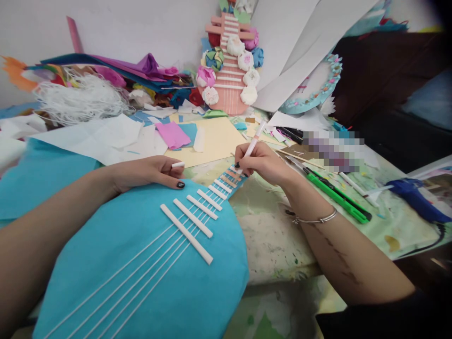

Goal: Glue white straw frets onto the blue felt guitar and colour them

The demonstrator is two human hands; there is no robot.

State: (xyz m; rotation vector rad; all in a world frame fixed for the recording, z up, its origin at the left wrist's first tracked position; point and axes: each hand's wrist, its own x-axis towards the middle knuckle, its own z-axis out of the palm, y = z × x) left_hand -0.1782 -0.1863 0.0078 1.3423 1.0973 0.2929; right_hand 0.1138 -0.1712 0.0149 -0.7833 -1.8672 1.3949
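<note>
Over the narrow end of the blue guitar-shaped piece (141, 216), right hand (261, 160) has fingers closed round a white pen (256, 137); can't tell if its tip touches. Left hand (150, 172) sits at the body's upper edge, fingers loosely curled round a small white cylinder (178, 165). Piece lies in front, partly over the table (270, 235).

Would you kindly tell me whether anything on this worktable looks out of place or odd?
Yes: at the back left, the white string lies in a loose tangle, and a pixelated patch right of the right hand hides whatever is beneath.
</note>
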